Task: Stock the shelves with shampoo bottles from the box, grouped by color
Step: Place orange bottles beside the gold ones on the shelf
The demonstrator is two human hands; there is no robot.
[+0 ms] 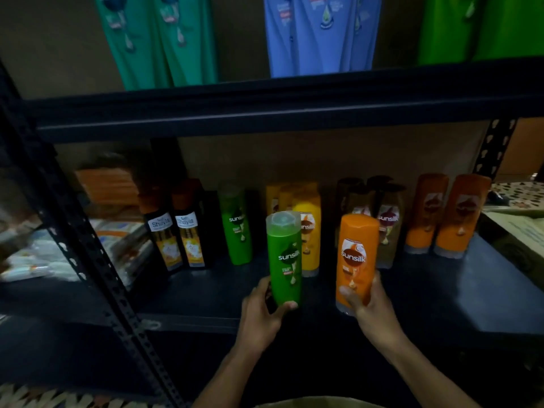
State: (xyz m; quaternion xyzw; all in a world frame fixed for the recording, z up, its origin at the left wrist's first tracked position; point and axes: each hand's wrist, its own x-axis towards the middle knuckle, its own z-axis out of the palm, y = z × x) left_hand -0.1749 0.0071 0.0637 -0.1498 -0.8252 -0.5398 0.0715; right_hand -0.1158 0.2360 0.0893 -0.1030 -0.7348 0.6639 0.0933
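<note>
My left hand grips the base of a green shampoo bottle, held upright in front of the lower shelf. An orange shampoo bottle stands upright in my right hand, which holds it low down by its clear cap. On the shelf behind stand another green bottle, yellow bottles, dark brown bottles, two orange bottles at the right and two black bottles at the left. The box is not in view.
The upper shelf carries teal bottles, blue bottles and green bottles. A black perforated upright runs down the left. Packaged goods lie left of it. A cardboard carton sits at the far right.
</note>
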